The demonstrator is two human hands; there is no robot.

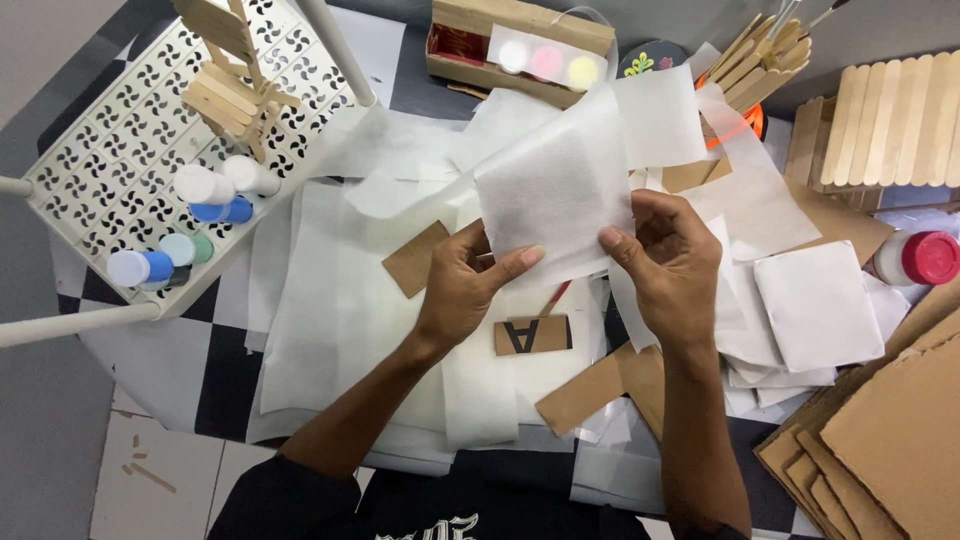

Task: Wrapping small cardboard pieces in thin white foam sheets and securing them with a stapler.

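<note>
Both hands hold one square sheet of thin white tissue paper [553, 185] up over the table. My left hand [465, 285] pinches its lower left edge with thumb on top. My right hand [668, 260] grips its lower right corner. Below the hands lies a small brown cardboard piece with a cut-out letter shape [532, 335]. Many more white tissue sheets [340, 300] cover the table underneath, with brown cardboard scraps [415, 258] among them.
A white perforated rack [120, 170] at the left carries small paint bottles [215, 190] and a wooden stick model [228, 85]. Wooden stick panels [890, 120], a red-capped bottle [920, 258] and stacked cardboard [880, 440] sit at the right. A wooden box with paint pots [520, 45] stands at the back.
</note>
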